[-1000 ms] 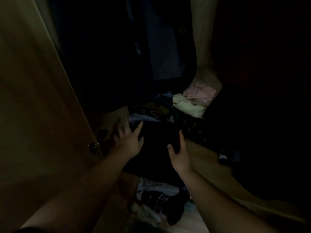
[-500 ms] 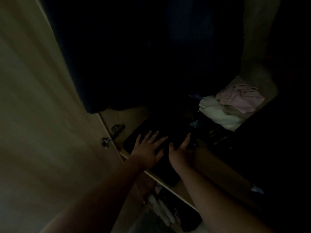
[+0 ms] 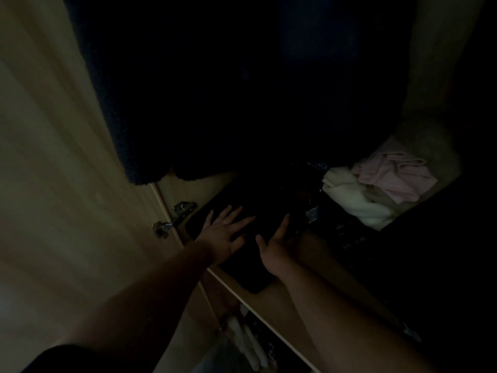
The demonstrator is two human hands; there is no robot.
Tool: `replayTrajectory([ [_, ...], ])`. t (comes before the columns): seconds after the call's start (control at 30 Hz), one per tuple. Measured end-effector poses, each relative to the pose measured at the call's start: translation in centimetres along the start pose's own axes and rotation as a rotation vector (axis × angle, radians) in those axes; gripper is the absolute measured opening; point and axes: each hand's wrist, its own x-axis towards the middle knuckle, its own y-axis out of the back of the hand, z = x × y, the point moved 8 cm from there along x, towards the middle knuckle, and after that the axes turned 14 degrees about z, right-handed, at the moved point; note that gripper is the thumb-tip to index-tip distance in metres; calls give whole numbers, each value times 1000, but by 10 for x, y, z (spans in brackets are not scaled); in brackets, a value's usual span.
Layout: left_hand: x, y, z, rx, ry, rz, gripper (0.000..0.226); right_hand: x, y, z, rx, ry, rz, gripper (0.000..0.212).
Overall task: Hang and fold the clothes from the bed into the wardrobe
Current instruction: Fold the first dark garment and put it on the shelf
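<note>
The scene is very dim. A folded black garment lies on the wooden wardrobe shelf, one corner over the shelf's front edge. My left hand lies flat on its left part with fingers spread and straight. My right hand touches its right side with fingers extended. Neither hand grips the cloth.
Dark clothes hang above the shelf. A white garment and a pink one are piled at the shelf's right. The open wardrobe door with a metal hinge stands at left. More clothes lie on a lower shelf.
The black garment went from in front of the wardrobe onto the shelf. Both hands moved forward with it and now rest flat on it. My view shifted left.
</note>
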Motion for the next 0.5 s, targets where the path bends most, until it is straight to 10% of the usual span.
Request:
replayTrajectory([
  [0.3,-12,20,9,63,-82,-31,60,-31,31,-8,235,-13,-131,85],
  [0.5,-36,51,18,-108,-154,-38,64,-88,68,-5,231,67,83,65],
])
